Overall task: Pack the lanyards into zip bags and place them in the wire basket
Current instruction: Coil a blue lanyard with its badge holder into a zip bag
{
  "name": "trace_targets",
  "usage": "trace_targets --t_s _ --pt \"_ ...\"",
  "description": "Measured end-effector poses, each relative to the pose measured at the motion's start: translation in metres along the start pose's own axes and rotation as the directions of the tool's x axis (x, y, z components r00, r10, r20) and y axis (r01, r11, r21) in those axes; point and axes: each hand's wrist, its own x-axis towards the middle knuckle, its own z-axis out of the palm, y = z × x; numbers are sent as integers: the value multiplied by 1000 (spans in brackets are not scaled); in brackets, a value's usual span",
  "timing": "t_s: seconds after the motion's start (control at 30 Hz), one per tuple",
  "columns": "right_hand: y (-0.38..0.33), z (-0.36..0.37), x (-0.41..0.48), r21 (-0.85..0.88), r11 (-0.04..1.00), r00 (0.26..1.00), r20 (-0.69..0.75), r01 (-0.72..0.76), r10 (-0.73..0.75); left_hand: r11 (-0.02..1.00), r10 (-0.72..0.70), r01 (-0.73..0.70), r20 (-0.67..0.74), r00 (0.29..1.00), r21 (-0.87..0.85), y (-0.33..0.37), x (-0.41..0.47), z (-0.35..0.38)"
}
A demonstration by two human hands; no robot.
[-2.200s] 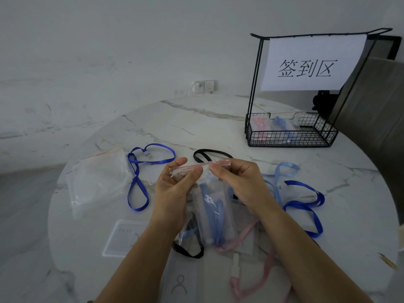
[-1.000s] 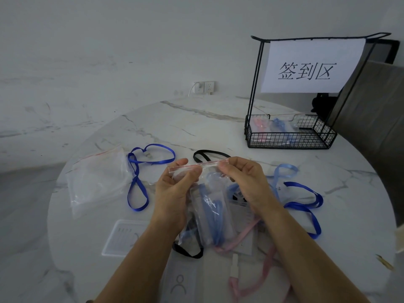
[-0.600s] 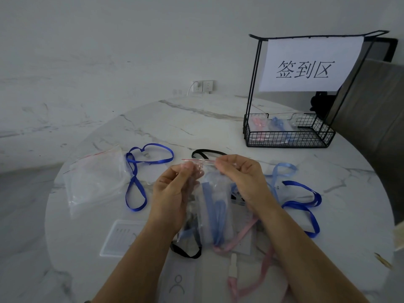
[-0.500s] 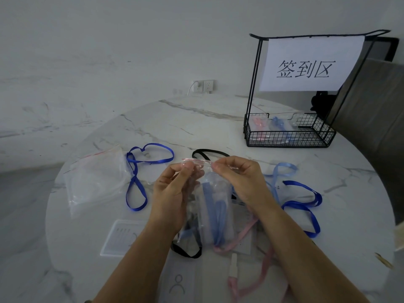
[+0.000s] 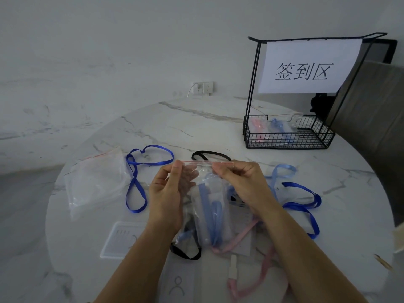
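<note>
I hold a clear zip bag point(image 5: 209, 215) upright above the table, with a light blue lanyard folded inside it. My left hand point(image 5: 168, 193) pinches the left end of its red-lined zip strip, and my right hand point(image 5: 244, 182) pinches the strip right of the middle. The black wire basket point(image 5: 288, 141) stands at the back right with several packed bags in it. Loose on the table lie a dark blue lanyard point(image 5: 140, 171) to the left, a black lanyard point(image 5: 209, 155) behind the bag, blue lanyards point(image 5: 301, 204) to the right and a pink lanyard point(image 5: 262, 267) near me.
A pile of empty zip bags point(image 5: 96, 182) lies at the left of the round marble table point(image 5: 196, 123). Clear badge holders point(image 5: 120, 239) lie near the front edge. A paper sign point(image 5: 306, 66) hangs on the basket's tall frame. A chair back point(image 5: 376, 119) stands at the right.
My right fingers have slid along the zip strip from its right end toward the middle. The bag sits slightly higher and my left hand keeps its end.
</note>
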Motion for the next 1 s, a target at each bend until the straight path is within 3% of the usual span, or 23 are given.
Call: trace_targets --t_s 0.27,0.4,0.5,0.57,0.67,0.73,0.83,0.9,1.0 --pt "-4 0 -1 -37 999 1000 3 -14 14 994 -66 63 -28 997 -94 2 2 -1" --pt "-8 -1 -6 -40 998 981 187 -45 52 984 -83 78 -25 996 -161 7 4 1" --pt "-2 -5 -8 58 988 932 344 -146 118 965 -113 119 40 993 -234 18 9 8" --pt "-5 -7 -8 88 985 940 323 -149 113 965 -62 78 70 996 -252 36 12 20" --pt "-17 -13 -6 173 979 984 159 -109 82 977 66 -46 92 994 -210 60 16 38" --pt "-23 -25 -6 220 971 996 39 -88 82 986 119 -108 79 990 -127 62 15 48" --pt "-27 -45 -5 211 974 991 -88 -84 105 968 173 -174 23 985 181 42 18 55" --pt "-24 -64 -3 178 979 974 -179 -104 136 887 219 -238 93 971 397 20 19 60" --pt "-19 -92 4 188 969 931 -299 -159 211 654 185 -365 328 927 662 -12 24 69"
